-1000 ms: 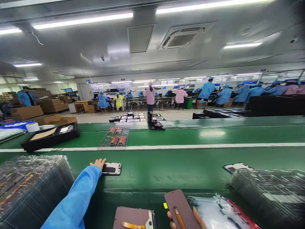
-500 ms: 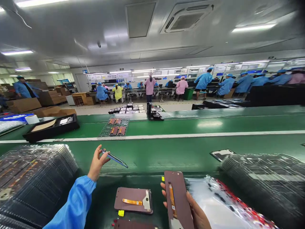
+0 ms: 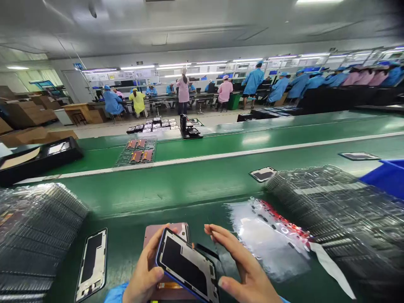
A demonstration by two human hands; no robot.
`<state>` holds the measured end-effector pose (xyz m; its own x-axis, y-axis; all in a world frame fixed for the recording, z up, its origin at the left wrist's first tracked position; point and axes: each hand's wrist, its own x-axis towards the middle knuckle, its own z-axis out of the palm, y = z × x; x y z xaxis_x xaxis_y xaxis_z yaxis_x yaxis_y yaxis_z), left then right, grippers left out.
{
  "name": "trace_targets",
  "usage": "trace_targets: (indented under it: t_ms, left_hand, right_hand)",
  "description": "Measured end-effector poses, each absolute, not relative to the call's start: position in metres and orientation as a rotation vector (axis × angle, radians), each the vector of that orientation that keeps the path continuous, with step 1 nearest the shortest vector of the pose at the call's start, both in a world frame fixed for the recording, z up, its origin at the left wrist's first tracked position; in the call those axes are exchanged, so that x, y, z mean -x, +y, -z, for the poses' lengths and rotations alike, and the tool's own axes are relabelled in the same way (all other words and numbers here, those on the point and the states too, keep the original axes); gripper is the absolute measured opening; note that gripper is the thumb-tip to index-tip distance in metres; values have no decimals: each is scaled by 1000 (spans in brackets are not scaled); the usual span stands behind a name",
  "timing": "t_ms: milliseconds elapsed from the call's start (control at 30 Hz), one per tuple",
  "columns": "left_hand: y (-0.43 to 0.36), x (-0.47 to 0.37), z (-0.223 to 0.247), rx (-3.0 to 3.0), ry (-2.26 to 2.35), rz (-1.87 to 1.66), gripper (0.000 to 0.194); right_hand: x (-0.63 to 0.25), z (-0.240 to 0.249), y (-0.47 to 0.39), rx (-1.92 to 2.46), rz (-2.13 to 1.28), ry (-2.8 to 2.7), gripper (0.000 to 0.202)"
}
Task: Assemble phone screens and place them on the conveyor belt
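My left hand (image 3: pixel 145 267) grips a blue-edged phone frame (image 3: pixel 189 269) by its left side, tilted, with its black and silver inner face up. At its right, my right hand (image 3: pixel 243 265) has thumb and fingers apart around a dark thin strip (image 3: pixel 206 251) near the frame's edge; whether it touches the strip is unclear. Beneath and behind the held frame, a brown screen panel (image 3: pixel 151 233) lies partly hidden on the green surface, and an orange flex cable (image 3: pixel 170 285) shows lower down. Another phone frame (image 3: pixel 92 265) lies to the left.
Clear tray stacks stand left (image 3: pixel 41 235) and right (image 3: pixel 341 214). Clear film sheets (image 3: pixel 261 240) with red tabs lie right of my hands. A tray with brown panels (image 3: pixel 126 158) and a black box (image 3: pixel 41 158) sit beyond the white strip. People work in the background.
The view has shifted right. My left hand now holds a phone frame low in front, instead of up over the belt. The brown panel has left my right hand. A frame now shows at left.
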<state>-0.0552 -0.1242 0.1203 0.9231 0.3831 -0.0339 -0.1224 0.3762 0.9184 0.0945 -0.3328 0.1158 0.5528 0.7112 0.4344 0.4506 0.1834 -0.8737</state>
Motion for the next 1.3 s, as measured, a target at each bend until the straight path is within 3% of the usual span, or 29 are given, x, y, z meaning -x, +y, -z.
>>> trace_targets:
  t_ms: [433, 767, 1300]
  left_hand:
    - [-130, 52, -128, -1195, 20, -196, 79]
    - [-144, 44, -114, -1074, 1, -194, 79]
    - [-143, 45, -119, -1096, 13, -171, 80]
  right_hand:
    - [-85, -113, -329, 1656, -164, -1390, 57]
    - [-74, -108, -318, 1713, 92, -1530, 58]
    - [-72, -111, -316, 1719, 160, -1583, 56]
